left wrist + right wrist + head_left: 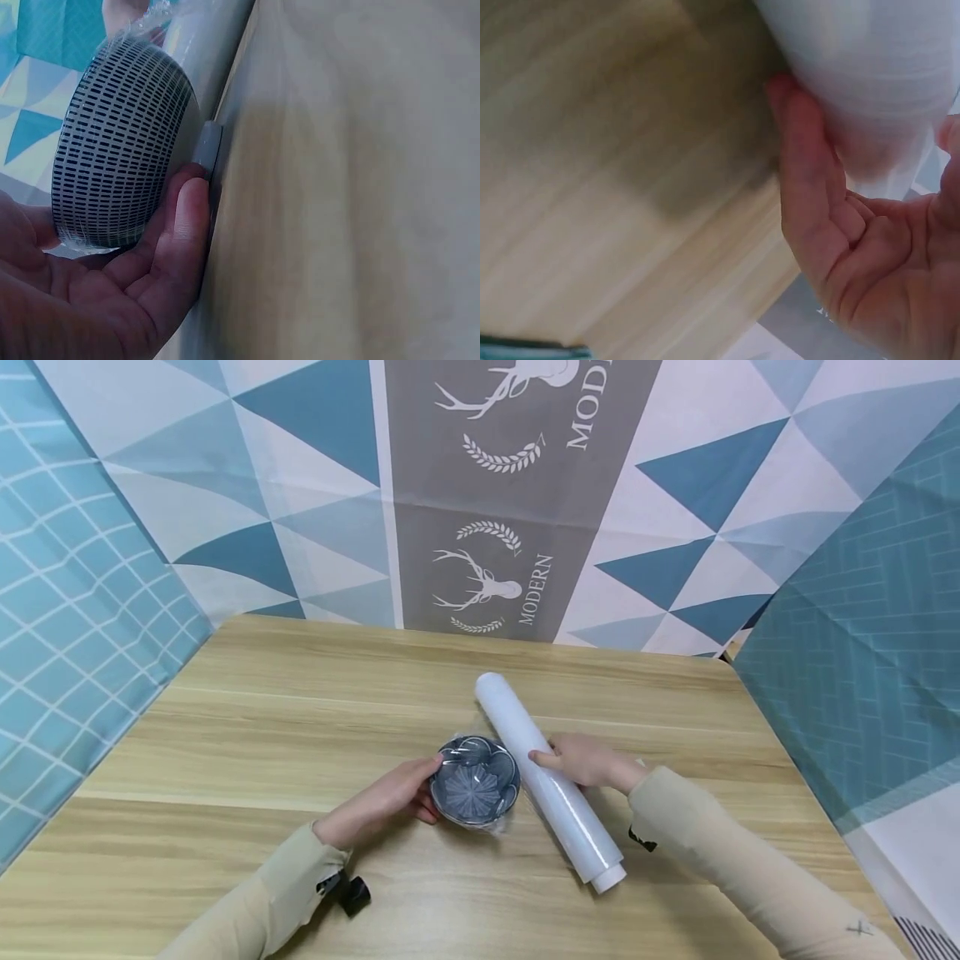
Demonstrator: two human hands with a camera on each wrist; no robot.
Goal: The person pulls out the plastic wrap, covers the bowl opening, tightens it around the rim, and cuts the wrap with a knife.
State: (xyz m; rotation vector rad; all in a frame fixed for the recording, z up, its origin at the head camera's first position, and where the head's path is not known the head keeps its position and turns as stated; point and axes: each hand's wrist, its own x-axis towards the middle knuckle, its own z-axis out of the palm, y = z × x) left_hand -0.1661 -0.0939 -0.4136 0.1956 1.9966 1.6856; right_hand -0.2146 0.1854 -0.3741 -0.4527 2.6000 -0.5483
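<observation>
A round bowl (474, 783) with a dark blue petal pattern inside is in the middle of the head view. Clear cling film lies over its mouth and juts past the rim. My left hand (397, 792) holds it from the left, thumb at the rim and fingers curled beneath; the left wrist view shows the dashed outer wall (124, 142) tilted above the fingers. Right beside the bowl, a roll of cling film (551, 785) slants across the table. My right hand (588, 760) grips the roll around its middle; in the right wrist view its fingers (806, 165) curl round the underside.
Both things are over a wood-grain table (262, 727). A patterned cloth (480, 485) with deer prints hangs along the back edge. Blue tiled cloth (82, 577) stands at the left and a teal one (877, 610) at the right.
</observation>
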